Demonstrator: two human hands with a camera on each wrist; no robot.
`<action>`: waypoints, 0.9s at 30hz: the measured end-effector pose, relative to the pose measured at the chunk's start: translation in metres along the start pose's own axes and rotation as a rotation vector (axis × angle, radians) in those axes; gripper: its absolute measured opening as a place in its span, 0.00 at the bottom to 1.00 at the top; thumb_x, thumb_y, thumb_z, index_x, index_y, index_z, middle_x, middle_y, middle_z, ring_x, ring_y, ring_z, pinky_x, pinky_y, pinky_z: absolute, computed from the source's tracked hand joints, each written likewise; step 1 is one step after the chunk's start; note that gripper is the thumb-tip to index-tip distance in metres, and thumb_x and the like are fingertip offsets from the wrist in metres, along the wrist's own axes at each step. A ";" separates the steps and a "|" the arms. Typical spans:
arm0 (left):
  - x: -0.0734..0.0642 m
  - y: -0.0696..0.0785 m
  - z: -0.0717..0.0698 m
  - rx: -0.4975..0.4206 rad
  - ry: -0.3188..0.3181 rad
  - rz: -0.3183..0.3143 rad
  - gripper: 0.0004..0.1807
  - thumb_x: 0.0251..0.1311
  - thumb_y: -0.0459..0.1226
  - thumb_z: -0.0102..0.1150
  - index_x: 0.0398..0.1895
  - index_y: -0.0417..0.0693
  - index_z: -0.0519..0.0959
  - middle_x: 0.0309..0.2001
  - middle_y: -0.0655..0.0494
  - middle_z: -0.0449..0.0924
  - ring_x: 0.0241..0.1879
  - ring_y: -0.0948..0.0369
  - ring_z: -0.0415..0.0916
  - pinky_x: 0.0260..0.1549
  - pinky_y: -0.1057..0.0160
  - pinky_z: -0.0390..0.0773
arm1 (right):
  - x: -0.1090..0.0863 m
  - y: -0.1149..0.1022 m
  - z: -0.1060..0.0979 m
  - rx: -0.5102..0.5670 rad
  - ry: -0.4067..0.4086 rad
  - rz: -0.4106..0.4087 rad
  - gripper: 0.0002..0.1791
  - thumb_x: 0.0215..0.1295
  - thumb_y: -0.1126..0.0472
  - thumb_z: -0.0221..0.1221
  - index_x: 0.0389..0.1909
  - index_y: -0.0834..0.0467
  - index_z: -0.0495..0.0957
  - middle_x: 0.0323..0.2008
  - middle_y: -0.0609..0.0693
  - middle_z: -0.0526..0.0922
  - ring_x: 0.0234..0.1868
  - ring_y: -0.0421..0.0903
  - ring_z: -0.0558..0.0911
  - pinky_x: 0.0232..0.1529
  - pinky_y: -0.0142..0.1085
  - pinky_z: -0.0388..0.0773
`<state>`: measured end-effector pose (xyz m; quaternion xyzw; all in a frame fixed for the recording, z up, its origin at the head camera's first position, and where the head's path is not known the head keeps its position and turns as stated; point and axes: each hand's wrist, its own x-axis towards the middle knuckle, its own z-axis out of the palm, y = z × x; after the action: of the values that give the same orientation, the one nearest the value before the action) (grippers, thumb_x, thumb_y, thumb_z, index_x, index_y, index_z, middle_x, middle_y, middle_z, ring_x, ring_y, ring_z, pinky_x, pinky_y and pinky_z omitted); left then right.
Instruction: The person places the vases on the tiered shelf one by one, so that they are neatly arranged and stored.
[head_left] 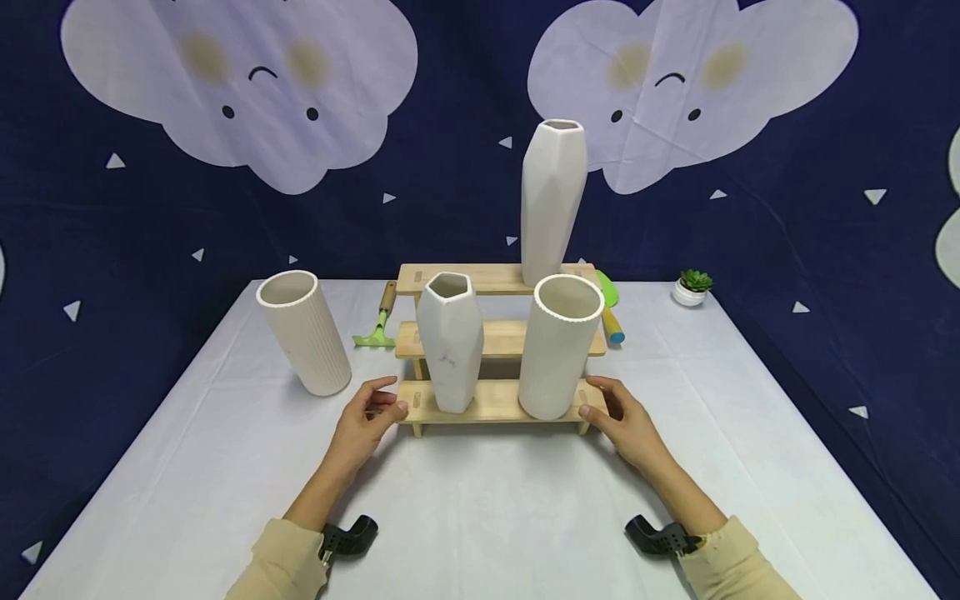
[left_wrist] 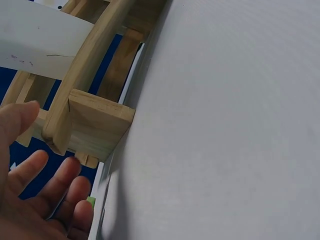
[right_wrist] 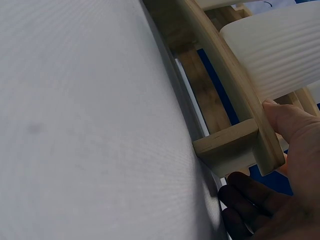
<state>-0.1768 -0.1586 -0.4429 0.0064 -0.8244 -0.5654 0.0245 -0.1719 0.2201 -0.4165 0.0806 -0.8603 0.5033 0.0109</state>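
A three-tier wooden plant stand [head_left: 495, 405] stands on the white table. My left hand [head_left: 367, 421] is at the left end of its lowest tier, thumb near the board's edge and fingers spread loosely apart. At the opposite end, my right hand [head_left: 622, 421] holds the board's corner, its thumb on top; some fingers are partly hidden. The lowest tier carries a faceted white vase [head_left: 452, 350] on the left and a ribbed white cylindrical vase [head_left: 557, 358] on the right. On the top tier rises a tall faceted white vase [head_left: 553, 200].
Left of the stand is another ribbed white vase [head_left: 307, 337]. A green hand rake [head_left: 378, 325] lies behind it. Partly behind the stand's right side is a tool with a yellow and blue handle [head_left: 612, 325]. A small potted succulent [head_left: 692, 289] sits at the back right.
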 end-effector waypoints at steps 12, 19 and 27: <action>-0.008 0.004 -0.008 -0.072 0.289 -0.025 0.21 0.60 0.36 0.60 0.57 0.44 0.71 0.46 0.48 0.74 0.40 0.68 0.68 0.38 0.76 0.67 | 0.008 0.025 0.001 0.017 0.002 -0.001 0.30 0.64 0.58 0.59 0.65 0.60 0.63 0.55 0.65 0.76 0.44 0.33 0.75 0.44 0.25 0.73; -0.008 0.002 -0.014 -0.105 0.461 0.034 0.22 0.58 0.33 0.59 0.55 0.39 0.69 0.46 0.48 0.72 0.44 0.62 0.67 0.37 0.79 0.65 | 0.010 0.033 0.002 0.019 0.003 0.004 0.30 0.63 0.57 0.60 0.65 0.58 0.63 0.55 0.63 0.76 0.45 0.34 0.75 0.44 0.25 0.73; -0.004 -0.002 -0.027 -0.176 0.621 0.085 0.27 0.53 0.29 0.61 0.57 0.36 0.64 0.47 0.57 0.65 0.44 0.63 0.63 0.35 0.81 0.65 | 0.003 0.008 0.000 0.014 0.004 -0.004 0.29 0.64 0.61 0.59 0.63 0.65 0.63 0.52 0.67 0.76 0.41 0.33 0.74 0.42 0.26 0.72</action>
<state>-0.1719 -0.1841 -0.4347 0.1419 -0.7251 -0.6039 0.2990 -0.1765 0.2232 -0.4232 0.0812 -0.8564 0.5097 0.0132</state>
